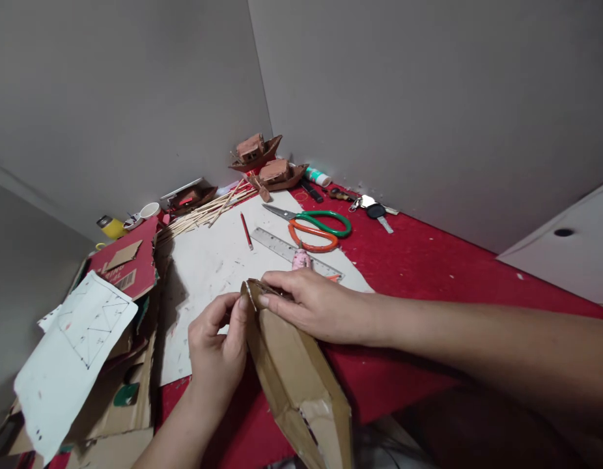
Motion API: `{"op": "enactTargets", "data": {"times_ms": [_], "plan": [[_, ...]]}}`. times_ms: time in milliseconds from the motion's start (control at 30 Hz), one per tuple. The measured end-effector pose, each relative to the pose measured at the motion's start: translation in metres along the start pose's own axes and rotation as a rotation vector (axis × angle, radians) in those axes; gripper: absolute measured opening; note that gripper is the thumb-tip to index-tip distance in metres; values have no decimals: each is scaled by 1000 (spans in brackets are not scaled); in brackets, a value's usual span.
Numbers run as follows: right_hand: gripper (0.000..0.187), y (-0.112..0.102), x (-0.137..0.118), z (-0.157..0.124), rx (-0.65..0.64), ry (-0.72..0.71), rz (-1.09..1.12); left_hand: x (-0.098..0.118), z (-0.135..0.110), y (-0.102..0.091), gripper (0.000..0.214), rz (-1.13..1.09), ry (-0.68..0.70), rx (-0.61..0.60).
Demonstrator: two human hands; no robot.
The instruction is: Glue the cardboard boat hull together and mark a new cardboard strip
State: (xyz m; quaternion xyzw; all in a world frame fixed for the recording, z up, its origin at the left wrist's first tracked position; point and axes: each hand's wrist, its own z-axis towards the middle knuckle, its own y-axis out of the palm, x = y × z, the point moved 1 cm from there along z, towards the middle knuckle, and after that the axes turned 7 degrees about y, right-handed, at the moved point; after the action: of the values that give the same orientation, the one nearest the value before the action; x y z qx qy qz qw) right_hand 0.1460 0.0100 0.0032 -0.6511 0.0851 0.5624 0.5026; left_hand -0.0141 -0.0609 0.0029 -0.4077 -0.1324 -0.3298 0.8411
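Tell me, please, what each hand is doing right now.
Left hand: closed, pinching the cardboard piece at its far end.
Right hand: closed, holding the same end.

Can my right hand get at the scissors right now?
Probably, if the right grip lets go of the folded cardboard: the scissors lie just beyond, green handle uncovered, though a pink bottle sits before the orange one.
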Motion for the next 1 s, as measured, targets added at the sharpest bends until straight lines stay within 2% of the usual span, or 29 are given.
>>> {"op": "enactTargets", "data": {"times_ms": [100,233,467,667,867,1000], "plan": [[24,2,2,0,-35,5,-3,3,0,2,8,57,67,-20],[23,2,2,-1,-61,26,-5,6,-1,3,8,81,50,-33],[25,2,1,-3,-45,17,-3,5,-2,6,8,33,21,-23],[23,3,2,-2,-47,18,-6,-1,-4,10,10,-56,81,29],[24,8,2,0,-38,66,-7,1,-4,14,10,-142,-72,36],[23,7,-1,-1,-27,37,-30,6,-3,15,12,-140,-110,49]]}}
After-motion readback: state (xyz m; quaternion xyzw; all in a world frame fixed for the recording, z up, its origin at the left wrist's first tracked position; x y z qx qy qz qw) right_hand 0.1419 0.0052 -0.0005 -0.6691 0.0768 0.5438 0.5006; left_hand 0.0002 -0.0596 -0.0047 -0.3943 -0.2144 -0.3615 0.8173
